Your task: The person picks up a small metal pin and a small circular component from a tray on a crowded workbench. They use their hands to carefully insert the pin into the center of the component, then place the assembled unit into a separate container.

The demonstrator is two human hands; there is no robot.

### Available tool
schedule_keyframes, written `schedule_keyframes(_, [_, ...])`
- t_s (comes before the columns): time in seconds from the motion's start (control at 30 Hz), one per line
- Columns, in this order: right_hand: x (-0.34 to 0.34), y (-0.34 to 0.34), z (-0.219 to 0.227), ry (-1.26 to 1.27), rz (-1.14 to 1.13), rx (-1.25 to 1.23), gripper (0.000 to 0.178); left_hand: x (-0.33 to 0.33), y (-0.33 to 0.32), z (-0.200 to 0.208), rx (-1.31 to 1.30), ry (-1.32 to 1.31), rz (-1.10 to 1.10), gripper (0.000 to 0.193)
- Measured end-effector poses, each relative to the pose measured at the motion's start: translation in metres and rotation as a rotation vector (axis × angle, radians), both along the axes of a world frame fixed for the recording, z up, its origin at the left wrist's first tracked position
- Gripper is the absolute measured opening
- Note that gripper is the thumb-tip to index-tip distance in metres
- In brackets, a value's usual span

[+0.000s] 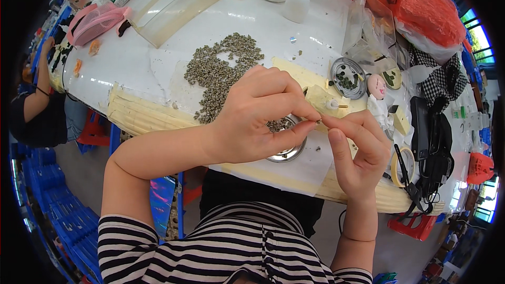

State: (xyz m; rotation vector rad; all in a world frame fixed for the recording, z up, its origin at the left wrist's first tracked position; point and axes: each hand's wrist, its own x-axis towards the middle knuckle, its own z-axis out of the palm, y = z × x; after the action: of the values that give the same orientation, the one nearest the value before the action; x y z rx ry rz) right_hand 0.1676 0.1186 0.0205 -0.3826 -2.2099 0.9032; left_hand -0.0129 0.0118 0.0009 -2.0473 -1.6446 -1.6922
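My left hand (258,113) is raised over the table's front edge, thumb and forefinger pinched on a tiny metal part (319,121). From the right, my right hand (360,150) reaches in with its forefinger tip against that part, while its thumb stands apart below. Behind my left hand, a round steel dish (292,153) holds more small grey parts, mostly hidden. A large heap of small grey metal parts (210,68) is spread on the table beyond. Just past my fingertips sits a yellowish block (321,97) with a small white-and-brass piece on it.
To the right are a steel dish of dark green bits (347,78), a tape roll (403,166), a black bag (439,144) and red plastic bags (428,8). A squeeze bottle (298,5) and clear plastic tray (181,8) stand farther back. Another person's arm (39,87) is at left.
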Motion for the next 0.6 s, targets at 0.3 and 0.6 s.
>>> schedule_keyframes(0.3, [-0.001, 0.013, 0.003, -0.082, -0.306, 0.234, 0.016, 0.000, 0.001, 0.000, 0.012, 0.033, 0.000, 0.026])
schedule_keyframes(0.6, [0.001, 0.018, -0.003, -0.102, -0.293, 0.325, 0.017, 0.000, 0.001, 0.001, 0.000, 0.036, 0.002, 0.025])
